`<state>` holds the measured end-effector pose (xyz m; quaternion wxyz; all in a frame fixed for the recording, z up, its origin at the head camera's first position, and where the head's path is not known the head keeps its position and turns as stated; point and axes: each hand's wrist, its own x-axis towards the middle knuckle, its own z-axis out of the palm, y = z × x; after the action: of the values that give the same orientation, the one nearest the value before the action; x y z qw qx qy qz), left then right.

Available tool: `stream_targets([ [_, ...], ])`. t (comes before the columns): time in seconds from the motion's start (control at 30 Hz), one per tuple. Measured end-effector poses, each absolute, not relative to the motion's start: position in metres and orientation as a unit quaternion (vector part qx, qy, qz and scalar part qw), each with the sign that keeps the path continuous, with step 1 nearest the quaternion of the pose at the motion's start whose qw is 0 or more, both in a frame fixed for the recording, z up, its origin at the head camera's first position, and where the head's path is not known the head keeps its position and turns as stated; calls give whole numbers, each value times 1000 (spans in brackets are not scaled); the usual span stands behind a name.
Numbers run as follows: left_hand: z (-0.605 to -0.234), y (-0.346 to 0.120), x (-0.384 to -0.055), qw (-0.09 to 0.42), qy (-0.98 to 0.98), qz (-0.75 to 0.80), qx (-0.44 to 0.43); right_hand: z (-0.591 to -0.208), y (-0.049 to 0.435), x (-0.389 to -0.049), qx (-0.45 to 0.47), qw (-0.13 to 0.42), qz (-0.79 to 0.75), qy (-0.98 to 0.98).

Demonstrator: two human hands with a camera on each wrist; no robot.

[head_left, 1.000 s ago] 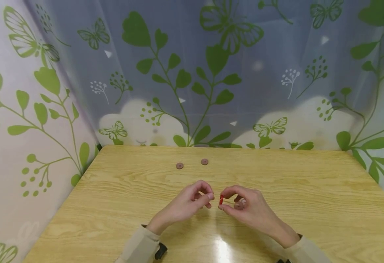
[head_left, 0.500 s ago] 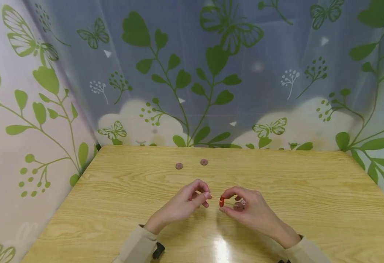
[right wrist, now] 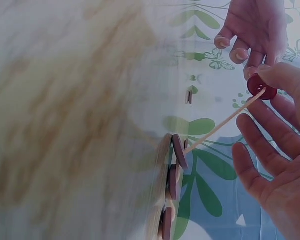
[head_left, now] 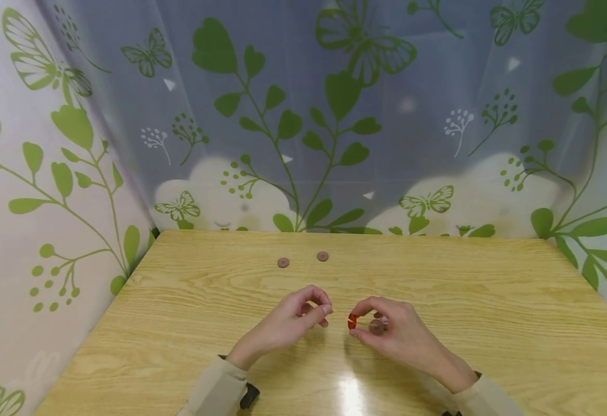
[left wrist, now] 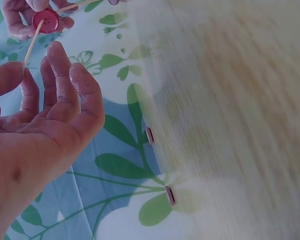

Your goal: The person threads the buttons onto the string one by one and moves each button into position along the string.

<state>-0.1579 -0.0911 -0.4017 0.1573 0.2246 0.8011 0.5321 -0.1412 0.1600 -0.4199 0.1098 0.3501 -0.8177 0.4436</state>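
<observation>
Red button (head_left: 352, 322) upright above the wooden surface (head_left: 204, 300), edge pinched between thumb and fingertip of the right hand (head_left: 406, 329). Pale cord (right wrist: 222, 121) passes through it. Left hand (head_left: 290, 320) opposite, its grip pinching the cord near one end. Other way, cord runs to a brown button (head_left: 377, 327) beneath the right hand. Two more brown buttons (head_left: 283, 262) lie beyond both hands.
</observation>
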Motion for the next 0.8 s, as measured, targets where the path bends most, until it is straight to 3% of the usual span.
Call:
stream_targets([
  [0.8, -401, -92, -157, 157, 800, 538, 215, -423, 162, -143, 339, 76, 453, -821],
])
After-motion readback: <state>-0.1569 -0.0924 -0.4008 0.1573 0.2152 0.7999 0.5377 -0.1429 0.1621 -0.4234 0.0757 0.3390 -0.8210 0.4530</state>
